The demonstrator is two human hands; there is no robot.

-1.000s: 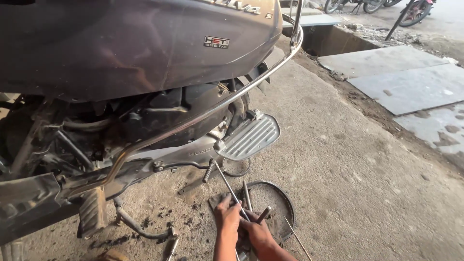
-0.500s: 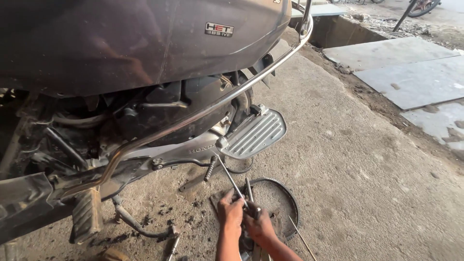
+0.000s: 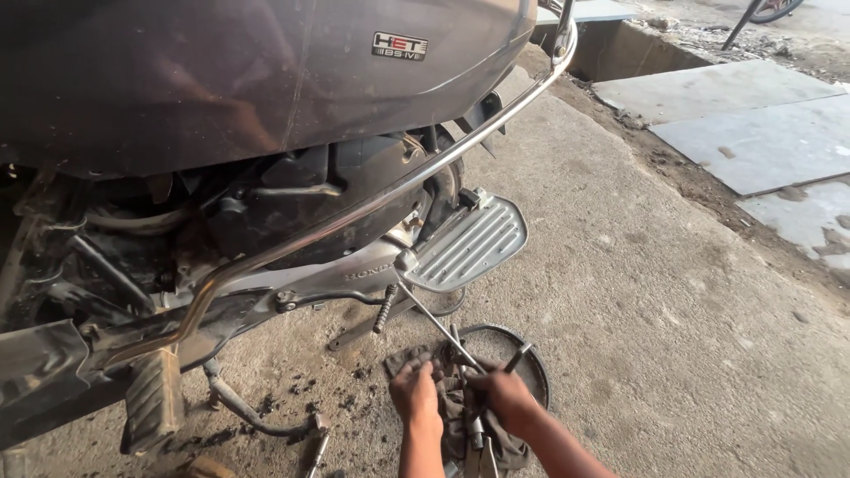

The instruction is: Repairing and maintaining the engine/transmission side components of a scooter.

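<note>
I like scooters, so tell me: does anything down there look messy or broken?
Yes. Dark crumbs of dirt are scattered on the concrete under the scooter, and tools lie piled on a rag by both hands.

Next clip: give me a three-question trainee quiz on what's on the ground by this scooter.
1. True or false: both hands are on the pile of tools and rag on the ground.
2. What lies under that pile? A) round dark tray B) wooden crate C) bucket
3. Fill in: the ribbed metal ____ sticks out from the scooter above the hands.

Key:
1. True: left hand and right hand rest on the tools and rag.
2. A, the tray.
3. Footrest on the scooter.
</note>
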